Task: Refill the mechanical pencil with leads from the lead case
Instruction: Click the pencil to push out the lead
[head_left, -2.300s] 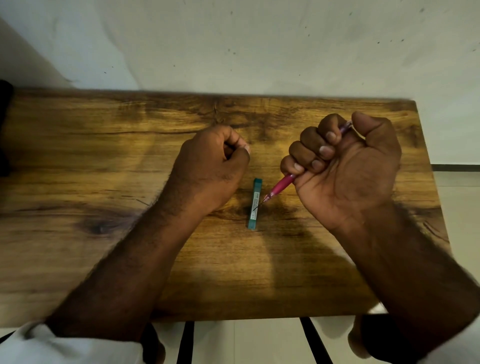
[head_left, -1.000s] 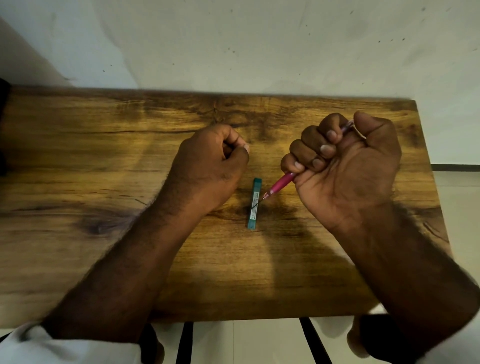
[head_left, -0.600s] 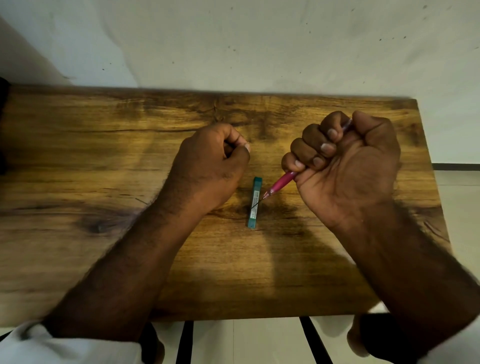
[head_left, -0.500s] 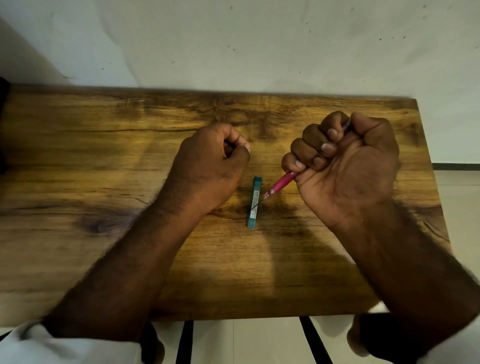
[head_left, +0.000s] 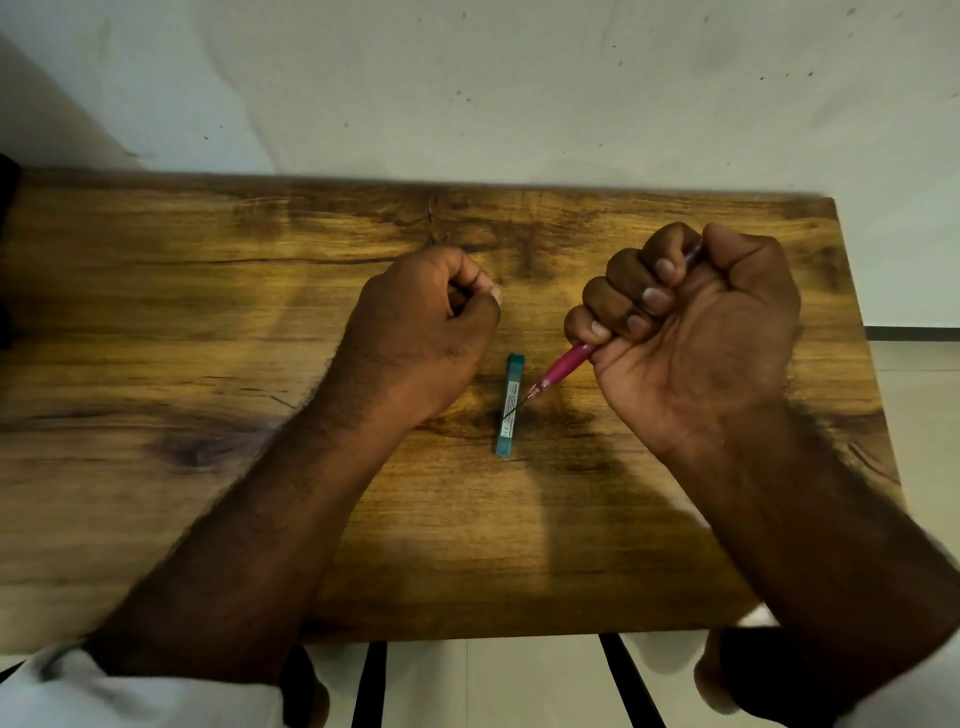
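A: Clamping the right hand round the pink plastic mechanical pencil, thumb capping its top, tip slanting over the flat teal plastic lead case lying on the brown wooden table.

B: Risking snapping the thin dark lead poking from the tip, by bearing down or swiping sideways.

A: Curling the left hand near the case, thumb on forefinger; not managing to tell whether pinching anything.

Dim, warm light from above; forearm shadows fall near-side on the table. Wide-angle bowing at edges; sleeves and far table edge soft.
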